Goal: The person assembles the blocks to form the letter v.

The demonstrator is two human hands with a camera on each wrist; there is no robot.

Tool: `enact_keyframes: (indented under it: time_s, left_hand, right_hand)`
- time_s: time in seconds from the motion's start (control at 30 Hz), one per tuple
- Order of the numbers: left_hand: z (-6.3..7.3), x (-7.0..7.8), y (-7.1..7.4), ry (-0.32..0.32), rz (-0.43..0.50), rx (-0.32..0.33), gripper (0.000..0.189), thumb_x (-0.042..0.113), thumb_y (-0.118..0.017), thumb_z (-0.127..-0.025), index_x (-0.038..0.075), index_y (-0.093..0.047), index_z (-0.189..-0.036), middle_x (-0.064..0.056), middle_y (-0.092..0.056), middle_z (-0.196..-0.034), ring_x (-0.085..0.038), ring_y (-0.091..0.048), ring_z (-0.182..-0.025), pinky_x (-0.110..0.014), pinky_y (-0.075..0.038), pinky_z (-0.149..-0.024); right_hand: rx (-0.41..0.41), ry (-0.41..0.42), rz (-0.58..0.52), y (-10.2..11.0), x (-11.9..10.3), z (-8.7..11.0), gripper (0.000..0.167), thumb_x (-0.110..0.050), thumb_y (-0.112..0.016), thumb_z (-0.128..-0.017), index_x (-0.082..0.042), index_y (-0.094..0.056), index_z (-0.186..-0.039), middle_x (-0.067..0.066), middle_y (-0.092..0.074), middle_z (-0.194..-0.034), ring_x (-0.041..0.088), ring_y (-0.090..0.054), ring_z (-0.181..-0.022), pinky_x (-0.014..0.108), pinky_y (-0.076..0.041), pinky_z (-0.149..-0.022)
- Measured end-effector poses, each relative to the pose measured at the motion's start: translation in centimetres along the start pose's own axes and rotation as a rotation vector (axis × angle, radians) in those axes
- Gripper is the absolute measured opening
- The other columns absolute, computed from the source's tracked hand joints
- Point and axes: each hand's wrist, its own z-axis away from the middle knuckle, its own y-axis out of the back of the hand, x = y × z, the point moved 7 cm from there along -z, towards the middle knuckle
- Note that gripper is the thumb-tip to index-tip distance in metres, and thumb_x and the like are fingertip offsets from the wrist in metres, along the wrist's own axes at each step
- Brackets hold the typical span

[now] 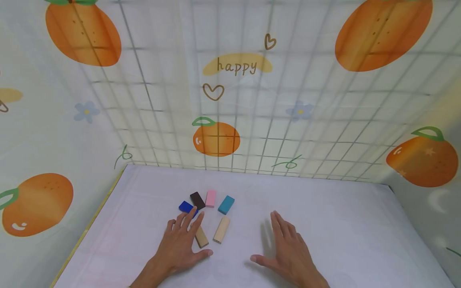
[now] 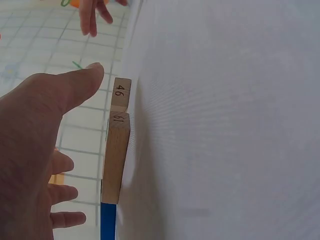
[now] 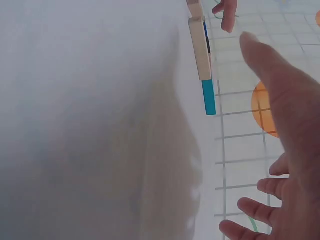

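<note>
Six blocks on a white tabletop, fruit-print walls behind; left hand, right hand: fingers loosely extended.

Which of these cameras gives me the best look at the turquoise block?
The head view: there the turquoise block is unobstructed, its top face in plain sight. The right wrist view shows only a narrow strip of it, next to the pale wooden block; the left wrist view doesn't show it.
</note>
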Motion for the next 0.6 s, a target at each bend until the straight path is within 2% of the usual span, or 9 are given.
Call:
enact_keyframes:
  time_s: [0.17,0.4,0.6]
  left_hand:
    - [-0.1,-0.1,0.0,0.01,0.006,-0.004,0.107,0.084,-0.056,-0.079,0.023,-0.026,-0.162,-0.009,-0.023,-0.166,-0.039,-0.036,-0.14,-0.062,-0.033,-0.104]
    - [-0.2,-0.1,0.1,0.006,-0.012,0.003,0.108,0.086,-0.054,-0.079,0.022,-0.027,-0.162,-0.008,-0.023,-0.167,-0.035,-0.042,-0.131,-0.055,-0.037,-0.096]
    - [-0.3,-0.1,-0.1,0.013,-0.014,-0.008,0.109,0.086,-0.054,-0.078,0.02,-0.027,-0.162,-0.008,-0.022,-0.167,-0.034,-0.046,-0.124,-0.05,-0.038,-0.09]
  right_hand:
    - [-0.017,-0.017,0.004,-0.2,-0.3,-0.5,0.132,-0.087,-0.069,-0.064,-0.002,-0.029,-0.157,0.018,-0.034,-0.16,0.038,-0.042,-0.133,0.064,-0.043,-0.098]
    - [-0.004,-0.01,-0.005,-0.5,-0.6,-1.0,0.133,-0.086,-0.071,-0.062,-0.003,-0.029,-0.157,0.017,-0.034,-0.159,0.038,-0.047,-0.126,0.062,-0.043,-0.098]
    - [-0.097,-0.066,-0.016,-1.0,-0.9,-1.4,0.136,-0.087,-0.069,-0.062,-0.005,-0.024,-0.159,0.018,-0.03,-0.162,0.045,-0.049,-0.127,0.068,-0.04,-0.099]
